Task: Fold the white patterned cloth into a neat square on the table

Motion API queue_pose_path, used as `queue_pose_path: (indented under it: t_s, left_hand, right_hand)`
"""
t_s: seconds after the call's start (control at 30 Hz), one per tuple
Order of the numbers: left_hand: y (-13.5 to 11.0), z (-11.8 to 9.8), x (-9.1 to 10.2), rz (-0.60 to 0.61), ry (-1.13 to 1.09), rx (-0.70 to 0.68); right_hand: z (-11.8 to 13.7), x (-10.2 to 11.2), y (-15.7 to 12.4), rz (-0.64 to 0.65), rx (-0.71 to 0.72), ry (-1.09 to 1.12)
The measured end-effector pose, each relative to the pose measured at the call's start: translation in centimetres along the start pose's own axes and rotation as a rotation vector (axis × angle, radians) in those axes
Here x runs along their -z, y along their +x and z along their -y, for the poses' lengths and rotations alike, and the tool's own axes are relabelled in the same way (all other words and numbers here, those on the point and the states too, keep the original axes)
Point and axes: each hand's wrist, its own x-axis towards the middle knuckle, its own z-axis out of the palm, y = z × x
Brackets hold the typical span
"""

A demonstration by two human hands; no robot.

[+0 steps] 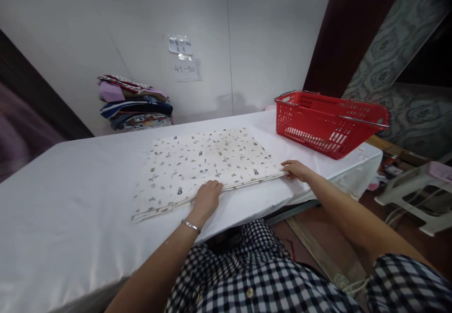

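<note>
A cream cloth [208,162] printed with small dark motifs lies folded flat on the white-covered table [70,200]. My left hand [206,197], a silver bracelet on its wrist, rests with curled fingers on the cloth's near edge, around the middle. My right hand [296,169] pinches the cloth's near right corner, fingers closed on the layered edge.
A red plastic basket [328,122] with a metal handle stands at the table's far right. A stack of folded fabrics [134,103] sits at the back left against the white wall, below two paper notes. A white plastic stool [416,190] stands on the floor at right.
</note>
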Motion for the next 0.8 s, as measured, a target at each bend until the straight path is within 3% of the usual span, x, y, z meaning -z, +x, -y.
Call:
queue_pose_path:
  t_s: [0.13, 0.23, 0.3, 0.4, 0.47, 0.57, 0.67, 0.8]
  left_hand:
    - [-0.7, 0.5, -0.7, -0.049, -0.053, -0.071]
    - [-1.1, 0.7, -1.1, -0.073, -0.107, -0.072]
    - [-1.3, 0.6, -1.2, -0.091, -0.127, -0.047]
    - [-1.2, 0.0, -0.8, -0.108, -0.118, -0.005]
    - [-0.9, -0.6, -0.4, -0.104, -0.115, -0.006]
    - [0.0, -1.6, -0.1, -0.087, -0.134, -0.048]
    - [1.1, -2.5, -0.4, -0.086, -0.159, -0.077]
    - [2.2, -3.2, -1.3, -0.102, -0.191, -0.058]
  right_hand:
    - [-0.5, -0.5, 0.2, -0.047, 0.085, -0.417]
    - [-0.9, -0.5, 0.3, -0.167, 0.206, -0.724]
    - [-1.3, -0.6, 0.0, -0.261, 0.350, -0.853]
    - [-1.7, -1.3, -0.9, -0.327, 0.674, -0.926]
    - [-1.7, -2.4, -1.6, -0.263, 0.880, -0.891]
    - [-1.7, -4.5, -2.4, -0.092, 1.062, -0.795]
    - [-1.5, -6.0, -2.5, 0.024, 1.139, -0.757]
    - [-1.3, -6.7, -2.0, 0.057, 1.119, -0.739]
